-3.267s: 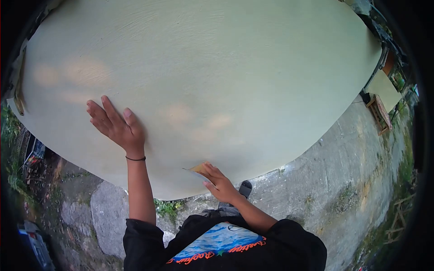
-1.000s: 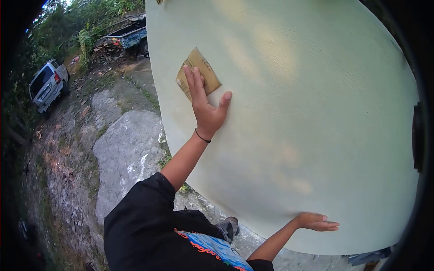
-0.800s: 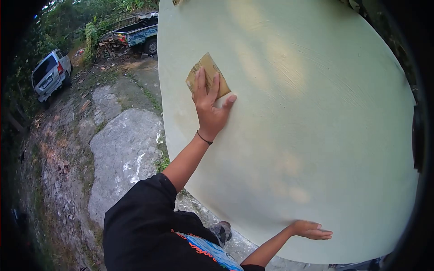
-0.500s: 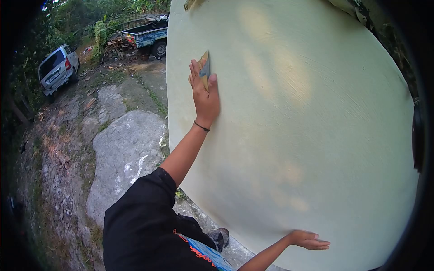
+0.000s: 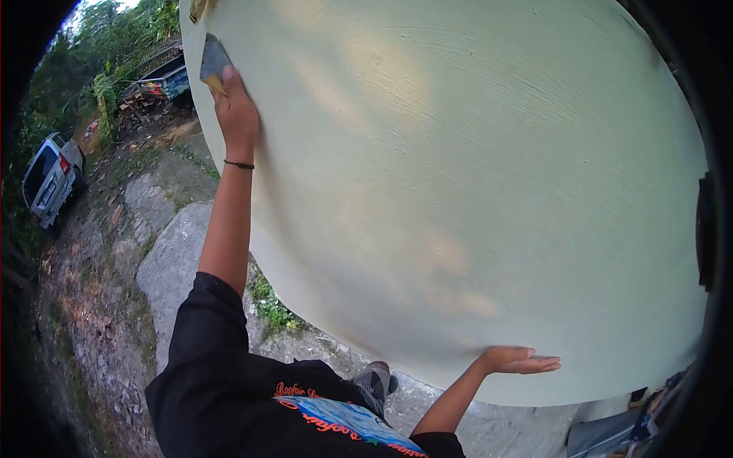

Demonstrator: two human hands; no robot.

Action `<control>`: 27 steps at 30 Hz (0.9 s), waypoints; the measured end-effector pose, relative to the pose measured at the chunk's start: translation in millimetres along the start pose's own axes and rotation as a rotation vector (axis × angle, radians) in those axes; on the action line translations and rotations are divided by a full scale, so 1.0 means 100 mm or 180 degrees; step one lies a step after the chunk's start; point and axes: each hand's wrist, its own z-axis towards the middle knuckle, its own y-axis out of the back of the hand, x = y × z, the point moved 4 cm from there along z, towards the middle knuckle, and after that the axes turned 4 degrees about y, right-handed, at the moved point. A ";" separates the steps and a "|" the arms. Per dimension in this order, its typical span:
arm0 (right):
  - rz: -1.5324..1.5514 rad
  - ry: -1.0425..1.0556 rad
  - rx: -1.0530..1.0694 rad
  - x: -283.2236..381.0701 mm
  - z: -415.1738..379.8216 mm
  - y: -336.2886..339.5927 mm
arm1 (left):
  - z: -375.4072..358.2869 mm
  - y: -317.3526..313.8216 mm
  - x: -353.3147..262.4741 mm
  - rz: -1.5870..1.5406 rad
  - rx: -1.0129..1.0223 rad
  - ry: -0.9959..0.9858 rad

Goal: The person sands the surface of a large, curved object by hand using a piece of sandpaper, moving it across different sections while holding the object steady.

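Head view: the left hand point(image 5: 235, 107) is stretched up to the far left edge of the pale green panel point(image 5: 458, 175), fingers clamped on a sandpaper sheet point(image 5: 213, 61) that sticks out above the fingertips; the right hand point(image 5: 519, 359), spread flat and holding nothing, presses the panel's lower edge, well apart from the sheet

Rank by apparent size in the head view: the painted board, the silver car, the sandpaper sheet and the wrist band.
1. Painted board, filling most of the frame.
2. Silver car; it sits far off, so it only looks smaller than the board.
3. Sandpaper sheet, partly hidden by the left hand.
4. Wrist band, a thin line.
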 end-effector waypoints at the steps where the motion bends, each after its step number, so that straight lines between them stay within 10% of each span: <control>1: 0.0073 -0.0023 -0.0006 0.01 0.00 0.00 | 0.12 0.04 0.06 -0.0332 0.0074 0.0579; 4: 0.0068 0.0002 -0.0002 -0.04 -0.03 0.00 | -0.08 -0.06 0.04 0.0018 -0.0273 -0.0132; 6: 0.0020 -0.0068 0.0057 -0.04 -0.02 -0.03 | -0.90 -0.44 -0.31 0.1109 -0.0132 -0.1693; 8: 0.0040 -0.0091 0.0224 -0.02 -0.04 0.00 | -1.51 -0.59 -0.30 0.2115 0.0777 -0.2364; 12: 0.0016 -0.0072 0.0245 -0.11 -0.03 -0.06 | -0.52 -0.25 -0.43 0.1465 0.0136 -0.1916; 16: -0.0068 -0.0122 0.0241 -0.06 -0.04 -0.03 | 0.25 0.04 -0.31 0.0749 0.0294 0.0308; 19: -0.0032 -0.0153 0.0217 -0.10 -0.04 0.00 | -0.71 -0.36 -0.50 0.1339 -0.0346 -0.1167; 22: -0.0007 -0.0144 0.0174 -0.11 -0.05 0.02 | -1.86 -0.50 -0.28 0.2144 0.0973 -0.1418; 27: -0.0132 -0.0021 0.0068 -0.08 -0.03 -0.01 | -0.49 0.09 -0.14 0.1888 -0.0249 -0.0836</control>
